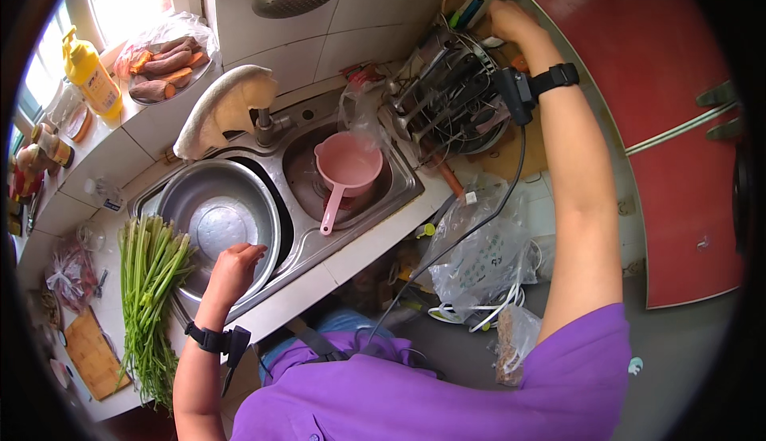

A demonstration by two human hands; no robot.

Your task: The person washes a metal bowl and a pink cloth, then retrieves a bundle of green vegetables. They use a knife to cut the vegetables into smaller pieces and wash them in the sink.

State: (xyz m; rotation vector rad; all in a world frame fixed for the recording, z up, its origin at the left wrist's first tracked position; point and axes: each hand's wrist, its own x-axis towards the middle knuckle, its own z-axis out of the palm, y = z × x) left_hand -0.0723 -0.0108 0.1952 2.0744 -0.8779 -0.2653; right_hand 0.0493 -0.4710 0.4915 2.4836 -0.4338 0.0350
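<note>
My left hand hovers at the near right part of a large metal basin, fingers loosely curled and no object visible in them. The basin rests over the left bowl of a stainless steel sink. In the right bowl sits a pink plastic dipper, its handle toward me. My right hand reaches to the far side of a wire rack crowded with kitchen utensils. Its fingers are bent beside the handles there; what they touch is hidden. A bunch of green celery lies left of the basin.
A pale cloth drapes over the faucet. Sweet potatoes and a yellow pump bottle stand on the window ledge. A wooden cutting board lies at left. Plastic bags hang below the counter, near a red cabinet.
</note>
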